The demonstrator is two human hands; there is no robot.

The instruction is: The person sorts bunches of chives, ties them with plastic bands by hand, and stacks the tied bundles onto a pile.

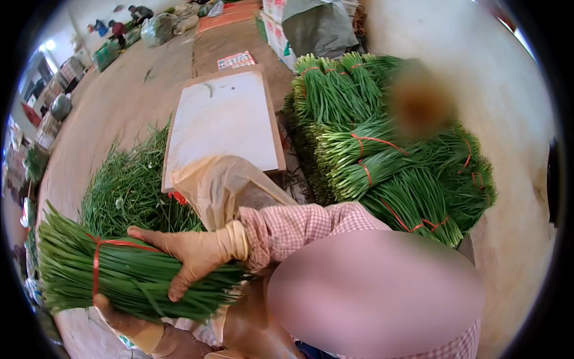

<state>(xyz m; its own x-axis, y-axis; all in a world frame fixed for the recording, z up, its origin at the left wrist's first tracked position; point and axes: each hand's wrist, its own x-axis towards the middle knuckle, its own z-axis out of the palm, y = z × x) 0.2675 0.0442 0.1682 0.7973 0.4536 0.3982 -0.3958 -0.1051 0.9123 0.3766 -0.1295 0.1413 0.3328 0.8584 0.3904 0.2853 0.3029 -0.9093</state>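
Observation:
A thick bundle of long green stalks, which look like garlic chives, lies at the lower left, bound with red ties. My right hand, gloved and coming from a pink checked sleeve, grips it from above, thumb and fingers spread across the stalks. Underneath, my left hand supports the same bundle, its fingers partly hidden. Behind the bundle spreads a heap of loose green stalks. Beside that heap stands a white-topped board with a brown rim.
Several tied green bundles are stacked on the right by a pale wall. A crumpled clear plastic sheet hangs at the board's near edge. Grey sacking covers goods at the back. People and filled bags are far off.

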